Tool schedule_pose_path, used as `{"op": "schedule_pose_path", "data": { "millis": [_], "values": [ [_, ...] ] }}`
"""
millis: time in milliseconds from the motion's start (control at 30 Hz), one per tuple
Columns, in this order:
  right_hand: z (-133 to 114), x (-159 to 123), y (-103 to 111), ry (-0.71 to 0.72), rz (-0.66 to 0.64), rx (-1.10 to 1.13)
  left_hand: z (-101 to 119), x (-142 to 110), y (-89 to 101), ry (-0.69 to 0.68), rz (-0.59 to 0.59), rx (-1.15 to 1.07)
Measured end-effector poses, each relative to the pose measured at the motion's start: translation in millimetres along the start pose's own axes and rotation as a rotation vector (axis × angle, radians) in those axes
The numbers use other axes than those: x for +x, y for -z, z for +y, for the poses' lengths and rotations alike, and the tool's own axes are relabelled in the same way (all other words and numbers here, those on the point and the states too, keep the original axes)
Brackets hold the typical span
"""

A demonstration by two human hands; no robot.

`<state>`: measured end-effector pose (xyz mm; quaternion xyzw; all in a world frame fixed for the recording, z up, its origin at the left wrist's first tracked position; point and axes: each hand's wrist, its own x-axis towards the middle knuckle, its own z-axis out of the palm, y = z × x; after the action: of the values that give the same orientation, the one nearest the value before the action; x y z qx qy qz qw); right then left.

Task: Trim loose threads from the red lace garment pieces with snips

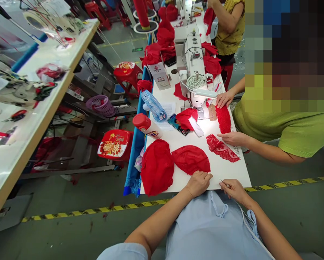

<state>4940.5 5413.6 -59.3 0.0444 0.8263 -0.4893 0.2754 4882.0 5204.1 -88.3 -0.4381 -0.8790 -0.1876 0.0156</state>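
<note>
My left hand (pixel 199 183) is closed at the lower right corner of a leaf-shaped red fabric piece (pixel 191 159), its fingertips at the cloth's edge by the front of the white table. Just right of it, my right hand (pixel 235 190) grips a thin, pointed metal tool (pixel 224 183); its exact kind is too small to make out. The tool's tip points left towards the cloth without touching it. A second, larger red fabric piece (pixel 158 168) lies flat on the left. Further up rests a piece of red lace (pixel 221 148), beside a co-worker's hand.
A co-worker in green holds red cloth (pixel 223 119) by a sewing machine (pixel 195 68). On the table (pixel 183 186) stand a red-capped bottle (pixel 148 126), a blue tape dispenser (pixel 154 105) and a phone (pixel 178 124). Red stools (pixel 115 144) and another table (pixel 31 137) are left.
</note>
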Motion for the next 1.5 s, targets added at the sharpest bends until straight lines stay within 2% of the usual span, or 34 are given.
{"op": "schedule_pose_path", "data": {
  "millis": [333, 633, 1500],
  "values": [
    [0.2, -0.2, -0.1, -0.010, -0.003, 0.008, -0.4, -0.3, -0.7, -0.005, 0.017, 0.001],
    [-1.2, -0.7, 1.7, -0.026, -0.012, 0.016, -0.9, -0.7, -0.7, 0.006, -0.063, -0.024],
    [-1.7, -0.7, 2.5, -0.024, -0.011, 0.017, 0.1, 0.8, -0.4, -0.015, 0.006, 0.008]
  ]
}}
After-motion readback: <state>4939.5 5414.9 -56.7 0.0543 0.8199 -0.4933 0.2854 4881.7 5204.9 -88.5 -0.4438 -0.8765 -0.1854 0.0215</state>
